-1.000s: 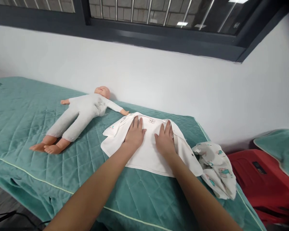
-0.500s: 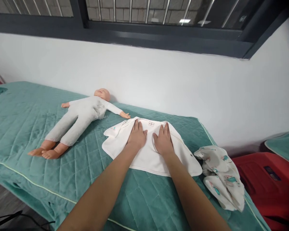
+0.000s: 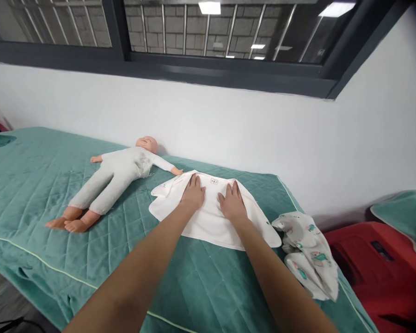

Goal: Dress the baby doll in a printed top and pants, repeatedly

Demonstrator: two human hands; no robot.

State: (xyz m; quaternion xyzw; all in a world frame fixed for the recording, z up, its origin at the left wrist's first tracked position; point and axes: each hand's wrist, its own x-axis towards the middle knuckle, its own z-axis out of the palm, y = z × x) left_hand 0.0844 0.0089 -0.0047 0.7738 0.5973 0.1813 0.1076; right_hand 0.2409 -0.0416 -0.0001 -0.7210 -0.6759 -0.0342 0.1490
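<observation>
A white baby top (image 3: 208, 222) lies spread on the green quilted bed cover, its inner side and small printed neck label facing up. My left hand (image 3: 194, 193) rests flat on its left part, fingertips near the neckline. On the right part my right hand (image 3: 233, 203) lies likewise, fingers stretched toward the upper edge. Both hands press on the cloth without gripping it. Left of the top, a baby doll (image 3: 121, 171) in a whitish body lies on its back, one hand close to the top's left corner.
A crumpled white printed cloth (image 3: 310, 254) lies right of the top. The green quilted cover (image 3: 118, 263) drapes over the bed's front edge. Beyond the right edge stands a red plastic object (image 3: 370, 263) with green fabric (image 3: 402, 212) on it. A white wall and barred window (image 3: 208, 69) are behind.
The camera view has tilted up slightly, showing more of the window. Both hands stay flat on the top, with little visible movement on the cloth.
</observation>
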